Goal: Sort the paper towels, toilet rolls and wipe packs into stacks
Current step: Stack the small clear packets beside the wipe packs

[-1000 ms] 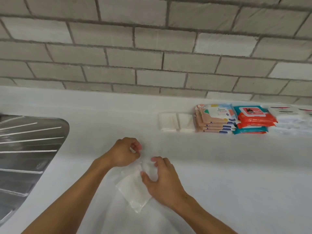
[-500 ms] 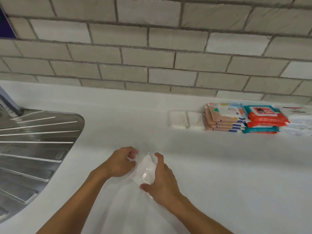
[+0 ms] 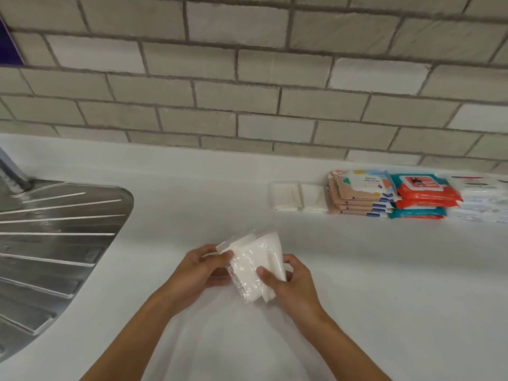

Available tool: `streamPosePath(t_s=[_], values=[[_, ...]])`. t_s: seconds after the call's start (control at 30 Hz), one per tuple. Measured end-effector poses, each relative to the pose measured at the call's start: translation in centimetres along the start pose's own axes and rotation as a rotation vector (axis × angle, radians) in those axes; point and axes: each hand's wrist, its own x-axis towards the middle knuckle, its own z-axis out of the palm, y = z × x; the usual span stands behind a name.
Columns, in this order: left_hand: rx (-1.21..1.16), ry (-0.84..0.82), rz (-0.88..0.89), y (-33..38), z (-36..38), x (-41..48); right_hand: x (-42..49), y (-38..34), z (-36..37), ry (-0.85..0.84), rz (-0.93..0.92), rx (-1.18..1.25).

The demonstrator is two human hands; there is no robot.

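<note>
A clear-wrapped white pack [image 3: 254, 266] is gripped by the left hand [image 3: 202, 272] and right hand [image 3: 290, 281] above the worktop [image 3: 384, 270]. Fingers of both are curled round it.

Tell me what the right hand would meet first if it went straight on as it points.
Beyond the clear-wrapped white paper pack it grips, the right hand, pointing up-left, would likely meet the left hand holding the pack's other side.

glossy clear plastic wrap on white tissue pack [image 3: 254, 266]; ribbed shiny metal drainboard [image 3: 55, 237]; matt white counter [image 3: 384, 284]
</note>
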Motion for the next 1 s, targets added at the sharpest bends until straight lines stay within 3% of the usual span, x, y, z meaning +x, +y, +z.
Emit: streamPosePath(t_s=[0.13,0.57,0.8,1.0], values=[[0.045,-0.171,-0.007,-0.6,2.0,-0.9,-0.1,-0.1,-0.5,-0.017,0.003,0.024],[0.123,0.071,0.139,0.6,2.9,1.1,1.9,-1.7,-3.3,0.017,0.013,0.119],[-0.146,0.102,0.035,1.1,3.3,2.4,2.6,-2.1,-4.6,0.008,0.06,0.283],[-0.163,0.062,-0.054,1.5,5.1,3.0,2.8,-2.0,-4.9,0.008,0.056,0.316]])
